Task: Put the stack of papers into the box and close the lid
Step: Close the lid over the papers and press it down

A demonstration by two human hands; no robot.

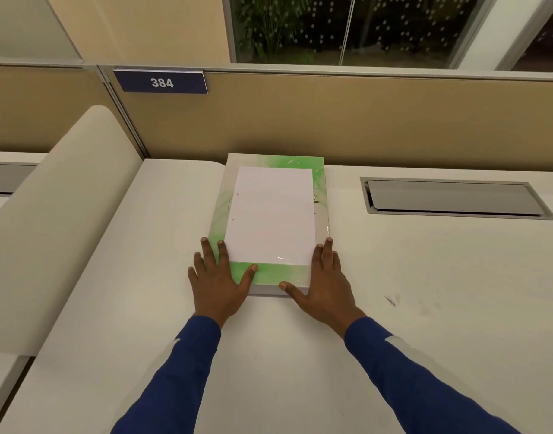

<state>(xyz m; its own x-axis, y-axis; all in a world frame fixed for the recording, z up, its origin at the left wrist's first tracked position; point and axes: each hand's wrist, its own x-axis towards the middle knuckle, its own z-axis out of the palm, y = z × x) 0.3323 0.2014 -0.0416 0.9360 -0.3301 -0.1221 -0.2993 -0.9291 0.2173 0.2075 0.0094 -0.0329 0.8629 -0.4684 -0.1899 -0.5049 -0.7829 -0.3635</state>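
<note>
A flat white box with a green-patterned lid [278,275] lies closed on the desk, its far end against the partition. A stack of white punched papers [273,214] rests on top of the lid. My left hand [220,277] lies spread on the box's near left corner, thumb on the green lid. My right hand [320,281] grips the near right corner, thumb on the front edge and fingers along the right side.
The white desk [425,308] runs wide on both sides. A grey cable hatch [450,198] is set into it at the right. A beige partition [331,120] with a "384" sign [161,82] stands behind. A curved cream divider [59,214] rises at the left.
</note>
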